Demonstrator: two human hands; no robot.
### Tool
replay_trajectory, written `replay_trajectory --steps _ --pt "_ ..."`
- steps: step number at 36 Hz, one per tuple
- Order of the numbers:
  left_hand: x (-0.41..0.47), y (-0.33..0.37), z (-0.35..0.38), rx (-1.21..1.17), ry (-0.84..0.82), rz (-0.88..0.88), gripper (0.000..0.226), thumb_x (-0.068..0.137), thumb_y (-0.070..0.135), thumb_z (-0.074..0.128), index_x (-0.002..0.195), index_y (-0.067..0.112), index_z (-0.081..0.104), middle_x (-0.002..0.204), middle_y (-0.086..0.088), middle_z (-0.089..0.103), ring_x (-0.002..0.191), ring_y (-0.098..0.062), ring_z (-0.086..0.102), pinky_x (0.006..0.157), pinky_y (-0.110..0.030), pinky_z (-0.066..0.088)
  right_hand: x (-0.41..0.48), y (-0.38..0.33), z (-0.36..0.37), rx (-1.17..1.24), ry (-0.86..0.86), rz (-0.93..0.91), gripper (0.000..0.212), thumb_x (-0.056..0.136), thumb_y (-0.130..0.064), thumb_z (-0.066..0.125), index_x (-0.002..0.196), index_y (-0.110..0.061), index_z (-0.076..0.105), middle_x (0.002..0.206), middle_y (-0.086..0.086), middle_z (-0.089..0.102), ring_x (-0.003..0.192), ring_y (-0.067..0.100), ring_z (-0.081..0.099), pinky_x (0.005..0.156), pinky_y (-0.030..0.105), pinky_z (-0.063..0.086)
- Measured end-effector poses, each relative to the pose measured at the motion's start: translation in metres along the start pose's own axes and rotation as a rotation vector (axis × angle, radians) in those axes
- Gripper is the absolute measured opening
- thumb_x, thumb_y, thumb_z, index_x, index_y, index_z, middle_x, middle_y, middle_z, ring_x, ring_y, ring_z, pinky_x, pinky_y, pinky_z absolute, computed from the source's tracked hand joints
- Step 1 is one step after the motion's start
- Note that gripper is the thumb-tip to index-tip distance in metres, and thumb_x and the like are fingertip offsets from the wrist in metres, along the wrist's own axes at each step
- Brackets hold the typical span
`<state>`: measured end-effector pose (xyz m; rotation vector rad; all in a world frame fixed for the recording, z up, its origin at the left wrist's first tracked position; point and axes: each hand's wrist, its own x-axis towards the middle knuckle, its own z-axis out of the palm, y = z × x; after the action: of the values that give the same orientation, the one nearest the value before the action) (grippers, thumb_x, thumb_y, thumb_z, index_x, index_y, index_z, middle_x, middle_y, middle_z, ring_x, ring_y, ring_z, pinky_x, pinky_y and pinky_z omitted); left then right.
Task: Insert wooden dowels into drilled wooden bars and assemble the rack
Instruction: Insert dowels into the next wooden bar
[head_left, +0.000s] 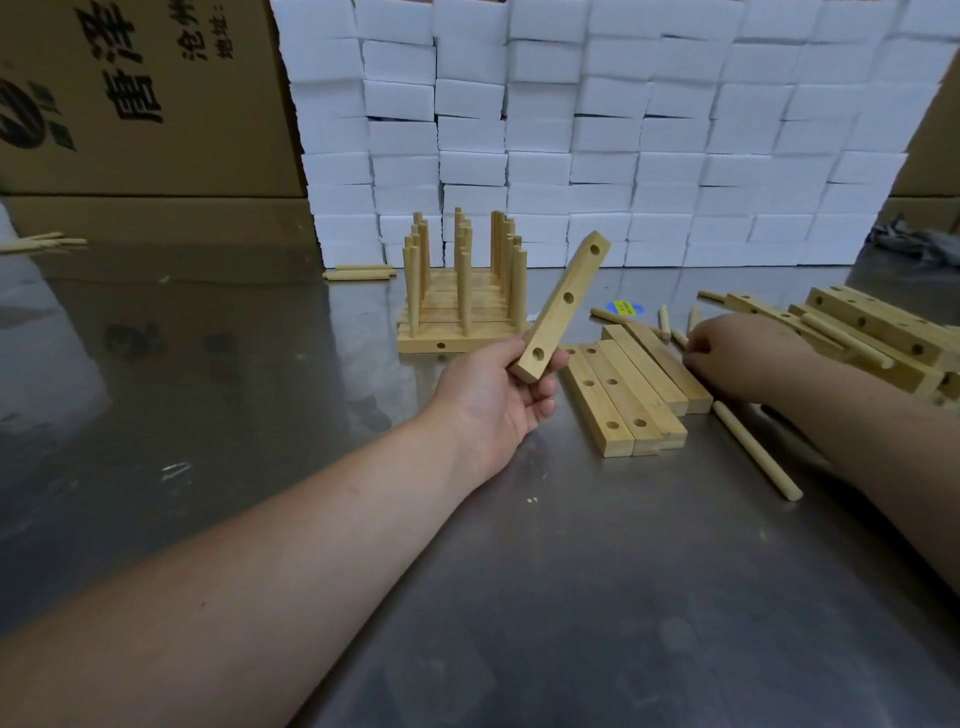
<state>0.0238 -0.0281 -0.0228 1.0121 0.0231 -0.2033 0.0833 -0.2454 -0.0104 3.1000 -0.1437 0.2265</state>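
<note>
The left grip (498, 387) pinches the three-hole drilled bar (566, 306) by its near end, its long axis slanting up and far-right, while the right grip (737, 358) curls over loose short dowels (664, 322) on the table (571, 545), its hold unclear.

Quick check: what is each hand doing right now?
Left hand: holds a drilled wooden bar, raised.
Right hand: down at the loose dowels; grip hidden, cannot be told.
</note>
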Motion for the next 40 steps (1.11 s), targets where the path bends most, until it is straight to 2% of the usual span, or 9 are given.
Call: replay_trajectory --steps 3,6,11,16,25,28,32,36,40 --pt "0.001 0.000 -0.001 -0.014 0.014 -0.003 0.024 0.098 0.013 0.037 0.096 0.006 0.060 0.062 -0.003 0.063 0.045 -0.008 0.046 0.044 -0.017 0.040 0.000 0.000 -0.002 -0.041 -0.007 0.034 0.017 0.091 -0.020 0.049 0.096 -0.012 0.063 0.079 0.005 0.059 0.070 0.018 0.055 0.052 0.025 0.041" --pt "0.002 0.001 -0.001 -0.046 0.043 -0.002 0.023 0.096 0.012 0.039 0.091 0.006 0.060 0.068 -0.005 0.063 0.046 -0.008 0.046 0.043 -0.017 0.041 0.000 0.000 -0.004 -0.004 0.106 0.068 0.024 0.088 -0.011 0.048 0.108 -0.015 0.059 0.082 0.002 0.055 0.070 0.018 0.051 0.051 0.026 0.036" --pt "0.004 0.002 -0.004 -0.101 0.094 0.023 0.021 0.095 0.010 0.039 0.094 0.004 0.060 0.066 -0.006 0.063 0.045 -0.009 0.047 0.043 -0.017 0.043 0.002 -0.007 -0.015 0.001 0.184 0.057 0.031 0.086 -0.005 0.046 0.115 -0.012 0.054 0.097 0.009 0.058 0.078 0.024 0.051 0.064 0.031 0.040" --pt "0.007 0.004 -0.007 -0.113 0.127 0.044 0.022 0.096 0.010 0.038 0.093 0.004 0.059 0.057 -0.004 0.064 0.046 -0.008 0.047 0.044 -0.016 0.043 -0.009 -0.025 -0.029 0.117 0.274 -0.069 0.031 0.090 0.000 0.042 0.117 -0.010 0.054 0.096 0.007 0.037 0.058 0.020 0.046 0.045 0.026 0.032" --pt "0.013 0.005 -0.009 0.004 0.142 0.138 0.025 0.095 0.008 0.033 0.080 0.006 0.053 0.051 -0.004 0.060 0.035 -0.010 0.046 0.043 -0.017 0.043 -0.066 -0.075 -0.053 0.252 0.241 -0.638 0.025 0.095 -0.023 0.043 0.102 -0.014 0.066 0.092 0.004 0.060 0.079 0.020 0.053 0.064 0.030 0.037" --pt "0.013 0.005 -0.010 0.007 0.130 0.144 0.029 0.094 0.007 0.032 0.076 0.006 0.055 0.045 -0.002 0.057 0.034 -0.010 0.045 0.043 -0.017 0.042 -0.071 -0.078 -0.049 0.266 0.241 -0.612 0.024 0.094 -0.029 0.047 0.106 -0.025 0.067 0.082 -0.003 0.066 0.070 0.008 0.054 0.059 0.026 0.042" --pt "0.013 0.004 -0.010 0.011 0.149 0.152 0.027 0.093 0.007 0.033 0.077 0.006 0.055 0.044 -0.002 0.055 0.035 -0.011 0.044 0.043 -0.018 0.042 -0.070 -0.074 -0.046 0.327 0.237 -0.567 0.023 0.091 -0.033 0.053 0.108 -0.035 0.068 0.064 -0.019 0.059 0.056 -0.016 0.046 0.042 0.012 0.027" --pt "0.012 0.004 -0.009 0.002 0.175 0.154 0.023 0.094 0.007 0.034 0.081 0.007 0.054 0.058 -0.006 0.052 0.037 -0.012 0.041 0.042 -0.019 0.040 -0.071 -0.074 -0.046 0.300 0.237 -0.584 0.023 0.090 -0.038 0.052 0.108 -0.037 0.067 0.089 -0.008 0.071 0.065 0.004 0.056 0.053 0.020 0.041" --pt "0.011 0.003 -0.007 0.005 0.168 0.159 0.022 0.095 0.008 0.035 0.085 0.006 0.055 0.066 -0.008 0.052 0.037 -0.011 0.040 0.042 -0.018 0.040 -0.074 -0.080 -0.042 0.310 0.274 -0.578 0.024 0.089 -0.039 0.052 0.107 -0.033 0.067 0.077 -0.015 0.065 0.060 0.002 0.049 0.055 0.016 0.038"
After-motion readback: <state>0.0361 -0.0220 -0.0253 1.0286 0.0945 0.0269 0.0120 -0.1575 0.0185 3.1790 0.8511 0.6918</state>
